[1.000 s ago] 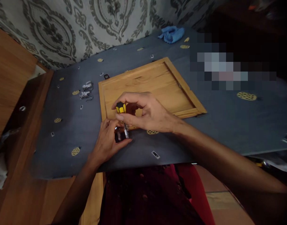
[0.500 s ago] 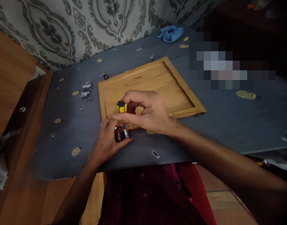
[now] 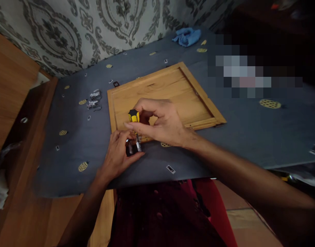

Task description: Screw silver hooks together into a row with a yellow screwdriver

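Right hand (image 3: 165,120): your fingers and thumb are closed round the black-and-yellow handle of the screwdriver (image 3: 133,116), which stands nearly upright.
Left hand (image 3: 116,151): half curled, it has hold of the shiny fitting (image 3: 139,146), your thumb along the near side and forefinger over the far side.
Fitting: at the near left edge of the wooden panel (image 3: 157,88), under the screwdriver.
Screwdriver tip: you cannot tell from here whether it is seated; fingers and metal hide it.
Good turning: keep the shaft square to the screw, press straight down as you twist, and let your left hand stop the fitting from creeping. Keep that forefinger clear of the tip in case it slips.
Spare fittings (image 3: 94,104): two, lying left of the panel on the tablecloth (image 3: 240,137).
Writing: the near printed tag (image 3: 170,168) perhaps reads OBEY; others are too small or blurred.
Brand: none you can read on the screwdriver.
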Available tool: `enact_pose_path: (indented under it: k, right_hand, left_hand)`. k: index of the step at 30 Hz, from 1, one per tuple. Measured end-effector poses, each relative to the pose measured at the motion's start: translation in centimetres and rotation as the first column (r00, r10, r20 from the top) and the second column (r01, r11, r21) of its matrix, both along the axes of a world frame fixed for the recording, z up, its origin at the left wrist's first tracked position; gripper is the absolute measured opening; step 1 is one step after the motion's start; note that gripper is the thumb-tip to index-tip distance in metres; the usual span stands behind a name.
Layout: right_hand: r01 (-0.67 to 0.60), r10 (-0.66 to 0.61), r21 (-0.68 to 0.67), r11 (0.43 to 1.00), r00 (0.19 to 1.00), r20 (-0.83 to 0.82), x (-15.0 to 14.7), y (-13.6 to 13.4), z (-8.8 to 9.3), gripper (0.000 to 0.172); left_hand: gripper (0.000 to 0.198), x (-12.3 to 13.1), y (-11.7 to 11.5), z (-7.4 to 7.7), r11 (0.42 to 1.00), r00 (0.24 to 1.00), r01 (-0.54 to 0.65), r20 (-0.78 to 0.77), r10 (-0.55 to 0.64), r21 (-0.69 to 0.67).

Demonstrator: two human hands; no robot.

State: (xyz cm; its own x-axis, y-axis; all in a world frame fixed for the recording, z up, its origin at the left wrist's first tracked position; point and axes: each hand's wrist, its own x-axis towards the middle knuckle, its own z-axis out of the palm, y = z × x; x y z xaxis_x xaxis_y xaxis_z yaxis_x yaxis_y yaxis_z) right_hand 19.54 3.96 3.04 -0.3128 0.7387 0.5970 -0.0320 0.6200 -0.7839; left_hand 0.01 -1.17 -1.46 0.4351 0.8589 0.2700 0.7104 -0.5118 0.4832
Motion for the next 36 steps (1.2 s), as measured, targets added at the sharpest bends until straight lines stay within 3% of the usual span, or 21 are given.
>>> enact_pose_path:
  k: [5,11,15,22,26,30,36]
  right_hand:
    - [-0.037,0.037,0.010,0.999,0.999,0.010,0.1,0.2,-0.1,0.033]
    - [-0.169,0.177,-0.075,0.983,0.978,0.107,1.0,0.1,0.9,0.023]
    - [-0.227,0.232,-0.057,0.972,0.967,0.102,1.1,0.2,0.9,0.023]
    - [-0.108,0.108,0.035,0.994,0.994,0.019,0.2,0.1,0.1,0.040]
    - [0.037,-0.038,0.086,0.996,0.999,0.012,0.2,-0.3,0.3,0.037]
    - [0.155,-0.153,0.082,0.984,0.988,-0.027,0.3,-0.4,0.4,0.034]
    - [0.063,-0.063,0.071,0.995,0.998,-0.004,0.1,-0.2,0.2,0.034]
  left_hand:
    - [0.042,0.0,-0.1,-0.2,1.000,1.000,-0.009,-0.016,0.009,0.027]
    - [0.043,-0.1,-0.1,-0.2,0.999,0.999,0.008,-0.036,-0.006,0.041]
    - [0.044,-0.2,-0.1,-0.3,0.999,0.999,0.000,-0.045,0.002,0.043]
    - [0.044,-0.4,-0.1,-0.7,0.994,0.999,0.010,-0.052,-0.005,0.108]
    - [0.040,-0.2,-0.1,-0.4,0.998,1.000,0.002,-0.029,0.000,0.066]
    - [0.049,-0.1,-0.1,-0.2,1.000,1.000,0.010,-0.004,-0.010,0.028]
    - [0.039,-0.1,0.0,-0.3,1.000,1.000,0.004,0.003,-0.004,0.023]
